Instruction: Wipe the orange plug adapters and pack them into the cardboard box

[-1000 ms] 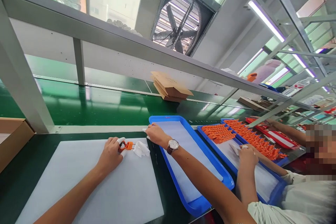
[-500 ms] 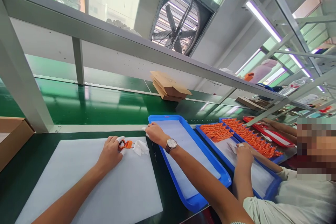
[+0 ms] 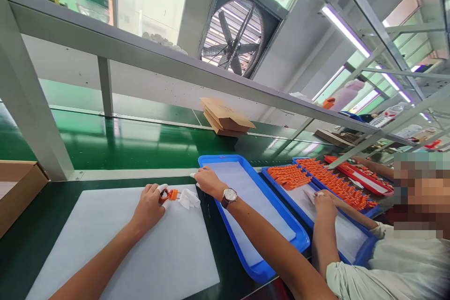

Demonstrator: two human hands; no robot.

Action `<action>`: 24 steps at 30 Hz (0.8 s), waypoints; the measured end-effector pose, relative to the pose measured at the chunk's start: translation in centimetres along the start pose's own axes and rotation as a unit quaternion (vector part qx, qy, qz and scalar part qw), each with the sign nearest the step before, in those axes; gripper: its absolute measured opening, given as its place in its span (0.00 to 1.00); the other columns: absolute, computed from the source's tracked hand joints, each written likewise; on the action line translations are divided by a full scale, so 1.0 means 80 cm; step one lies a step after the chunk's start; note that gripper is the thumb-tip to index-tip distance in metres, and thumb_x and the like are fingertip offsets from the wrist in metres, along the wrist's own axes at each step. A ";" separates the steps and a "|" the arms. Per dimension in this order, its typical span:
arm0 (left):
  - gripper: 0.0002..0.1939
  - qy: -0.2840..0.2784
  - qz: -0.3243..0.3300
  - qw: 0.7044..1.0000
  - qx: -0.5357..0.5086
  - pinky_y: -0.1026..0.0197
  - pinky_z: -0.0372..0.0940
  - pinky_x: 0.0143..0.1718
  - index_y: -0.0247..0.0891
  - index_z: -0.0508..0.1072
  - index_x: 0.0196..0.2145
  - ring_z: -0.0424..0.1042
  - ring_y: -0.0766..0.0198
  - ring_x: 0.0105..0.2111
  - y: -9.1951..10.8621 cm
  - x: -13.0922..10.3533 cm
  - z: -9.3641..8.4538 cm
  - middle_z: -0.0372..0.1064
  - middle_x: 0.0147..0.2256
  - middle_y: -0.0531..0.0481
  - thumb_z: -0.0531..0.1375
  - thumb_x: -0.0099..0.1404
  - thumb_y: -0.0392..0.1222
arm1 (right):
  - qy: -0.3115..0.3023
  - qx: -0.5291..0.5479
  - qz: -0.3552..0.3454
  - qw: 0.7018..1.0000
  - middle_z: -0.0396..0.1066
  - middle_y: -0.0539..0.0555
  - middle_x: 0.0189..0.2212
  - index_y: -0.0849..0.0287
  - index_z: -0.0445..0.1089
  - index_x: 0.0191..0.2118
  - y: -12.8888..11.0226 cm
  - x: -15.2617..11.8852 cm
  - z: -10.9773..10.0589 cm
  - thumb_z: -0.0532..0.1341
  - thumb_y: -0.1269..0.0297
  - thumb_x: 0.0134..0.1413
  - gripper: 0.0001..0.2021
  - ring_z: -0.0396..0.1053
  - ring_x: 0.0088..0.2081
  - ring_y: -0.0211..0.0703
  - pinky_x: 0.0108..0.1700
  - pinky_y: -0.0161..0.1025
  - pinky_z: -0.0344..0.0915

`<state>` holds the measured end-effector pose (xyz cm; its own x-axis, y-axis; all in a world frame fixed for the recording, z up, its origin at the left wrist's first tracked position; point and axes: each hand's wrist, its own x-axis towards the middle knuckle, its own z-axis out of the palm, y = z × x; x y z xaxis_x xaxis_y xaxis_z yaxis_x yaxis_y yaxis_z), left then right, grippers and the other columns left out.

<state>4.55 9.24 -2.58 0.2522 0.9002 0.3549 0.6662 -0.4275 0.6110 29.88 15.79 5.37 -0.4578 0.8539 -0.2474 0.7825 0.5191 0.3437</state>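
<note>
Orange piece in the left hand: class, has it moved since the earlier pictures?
No. Judged against the white sheet, the orange piece sits in the same place, near the far right corner; no shift shows.

Left hand [image 3: 149,204] was knuckles-up, fingers [image 3: 161,187] curled in a pinch, left forearm [image 3: 101,255] angled in from lower left. Right hand [image 3: 209,182] sat slightly farther forward, palm down, right forearm [image 3: 267,232] running diagonally from lower right.

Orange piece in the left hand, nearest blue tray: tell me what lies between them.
The head view shows a crumpled white wad beside the orange piece, then a dark tabletop strip before the blue tray; the right hand partly overhangs it.
</note>
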 end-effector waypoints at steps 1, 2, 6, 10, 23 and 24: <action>0.22 0.000 0.000 1.000 0.000 0.48 0.65 0.50 0.36 0.73 0.54 0.65 0.49 0.44 0.000 0.000 0.000 0.71 0.39 0.44 0.57 0.63 0.34 | -0.004 0.002 0.000 1.000 0.75 0.53 0.35 0.62 0.73 0.41 0.001 -0.001 0.000 0.60 0.69 0.64 0.05 0.71 0.45 0.47 0.56 0.48 0.60; 0.22 0.000 -0.001 1.000 0.000 0.48 0.65 0.50 0.36 0.73 0.54 0.65 0.49 0.44 0.000 0.000 0.000 0.70 0.39 0.44 0.57 0.63 0.34 | -0.008 0.004 0.000 1.000 0.75 0.54 0.35 0.62 0.73 0.40 0.003 -0.002 -0.001 0.60 0.71 0.63 0.04 0.71 0.46 0.47 0.56 0.48 0.59; 0.22 0.003 -0.003 1.000 0.000 0.49 0.65 0.50 0.37 0.73 0.55 0.66 0.49 0.44 0.000 0.000 0.001 0.70 0.39 0.45 0.57 0.62 0.34 | -0.033 0.014 -0.009 0.999 0.74 0.53 0.35 0.61 0.73 0.39 0.012 -0.003 -0.004 0.63 0.68 0.60 0.03 0.70 0.46 0.47 0.56 0.48 0.59; 0.23 0.002 0.000 1.000 0.000 0.49 0.66 0.50 0.36 0.73 0.54 0.66 0.49 0.44 -0.001 -0.001 0.002 0.71 0.39 0.44 0.57 0.61 0.33 | -0.041 0.019 -0.014 0.999 0.74 0.53 0.40 0.61 0.73 0.39 0.019 0.004 -0.016 0.64 0.61 0.62 0.08 0.70 0.47 0.48 0.56 0.50 0.61; 0.24 0.007 0.001 1.000 -0.008 0.50 0.65 0.50 0.37 0.72 0.56 0.67 0.49 0.46 -0.003 -0.005 0.000 0.72 0.40 0.44 0.57 0.62 0.34 | -0.016 0.064 0.114 0.991 0.74 0.56 0.38 0.64 0.70 0.46 -0.053 -0.091 -0.033 0.56 0.71 0.68 0.07 0.73 0.37 0.44 0.39 0.40 0.68; 0.24 0.006 0.000 1.000 -0.008 0.50 0.66 0.50 0.36 0.72 0.56 0.67 0.49 0.46 -0.003 -0.005 -0.001 0.72 0.40 0.44 0.57 0.62 0.34 | -0.020 0.071 0.124 0.990 0.75 0.57 0.37 0.64 0.70 0.44 -0.066 -0.103 -0.027 0.56 0.74 0.65 0.06 0.73 0.36 0.45 0.37 0.39 0.67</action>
<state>4.25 8.94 -2.83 0.2427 0.8995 0.3632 0.6555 -0.4281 0.6222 28.60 6.07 7.59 -0.2296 0.9506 -0.2087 0.9213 0.2814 0.2684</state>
